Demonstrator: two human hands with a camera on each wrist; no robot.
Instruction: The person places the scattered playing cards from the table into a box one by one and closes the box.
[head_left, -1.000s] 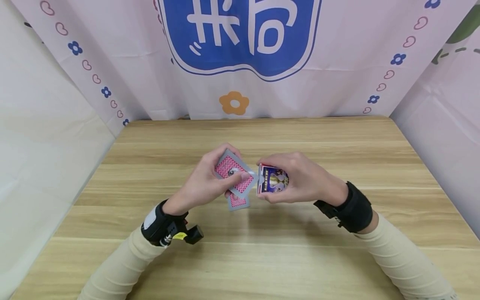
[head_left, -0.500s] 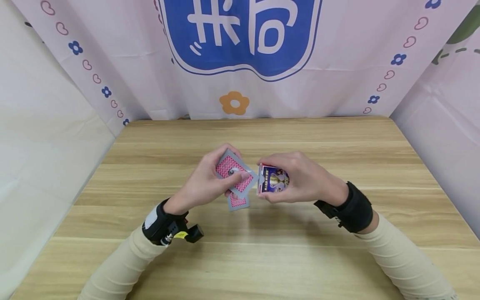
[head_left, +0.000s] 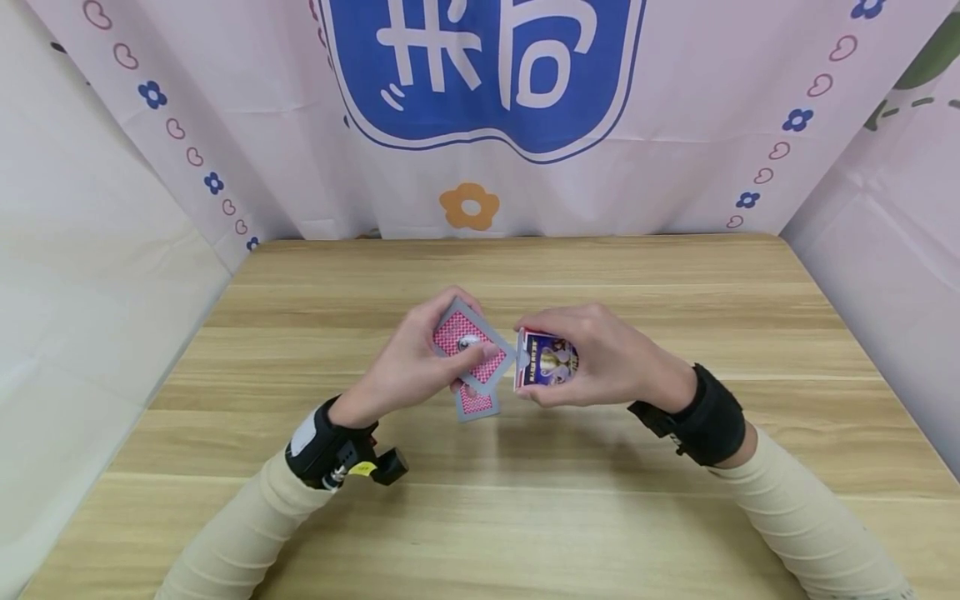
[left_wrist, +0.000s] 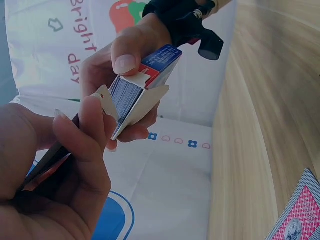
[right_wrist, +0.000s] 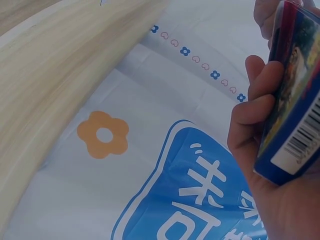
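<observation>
My left hand (head_left: 416, 367) holds a playing card (head_left: 459, 335) with a red checked back and grey border, thumb on top; whether more cards lie under it cannot be told. In the left wrist view, its fingertips touch or nearly touch the white flap (left_wrist: 106, 104) of a card box. My right hand (head_left: 611, 354) grips that blue and purple card box (head_left: 551, 360), its open end facing left. A packed deck (left_wrist: 125, 97) shows inside. Beneath the left hand another red-backed card (head_left: 477, 403) lies on the table, partly hidden.
The wooden table (head_left: 480, 517) reaches back to a white printed curtain (head_left: 675, 183) with a blue emblem. White cloth walls (head_left: 97, 250) stand on both sides. A black wrist camera (head_left: 390, 467) juts from the left wrist strap.
Almost nothing differs. The left hand and its card have drifted very slightly to the right; the right hand keeps the card box in place.
</observation>
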